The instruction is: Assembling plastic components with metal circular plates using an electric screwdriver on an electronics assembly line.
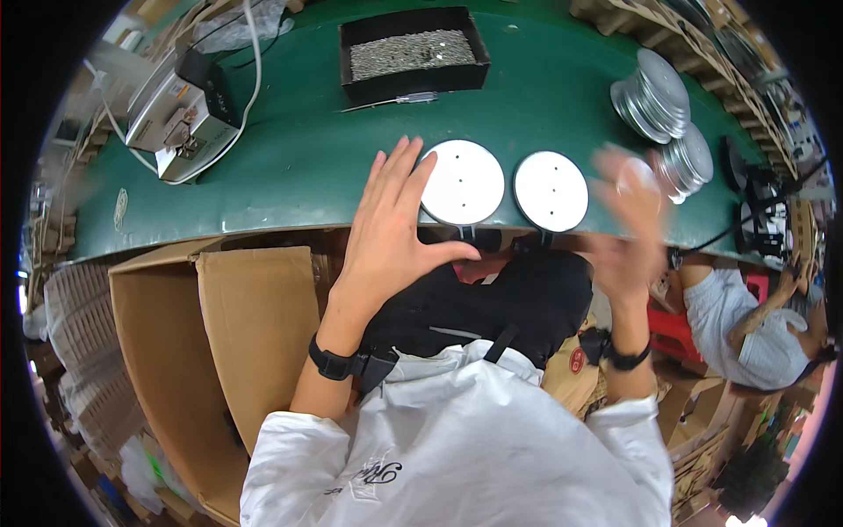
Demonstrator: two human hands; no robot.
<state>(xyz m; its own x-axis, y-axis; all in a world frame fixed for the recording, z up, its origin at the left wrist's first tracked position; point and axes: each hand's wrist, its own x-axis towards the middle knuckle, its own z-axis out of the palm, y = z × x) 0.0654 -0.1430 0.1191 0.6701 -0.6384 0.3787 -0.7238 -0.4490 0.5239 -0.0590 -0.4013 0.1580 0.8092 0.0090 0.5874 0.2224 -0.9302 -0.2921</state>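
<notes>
Two round white discs with black rims and small holes lie side by side at the table's near edge: the left disc [463,184] and the right disc [551,191]. My left hand [383,230] is open, fingers stretched and thumb spread, its fingertips at the left disc's left rim. Whether it touches the rim I cannot tell. Motion smears my right hand [634,224], which hovers between the right disc and a short stack of silvery round plates [692,160]. A pale blur shows at its fingers, too smeared to name.
A taller stack of metal plates [657,95] stands farther back. On the green table [299,149] are a black tray of small metal parts [413,54], a screwdriver [413,98] and a box with a white cable [198,132]. An open carton [259,338] stands at left; another person [746,329] sits at right.
</notes>
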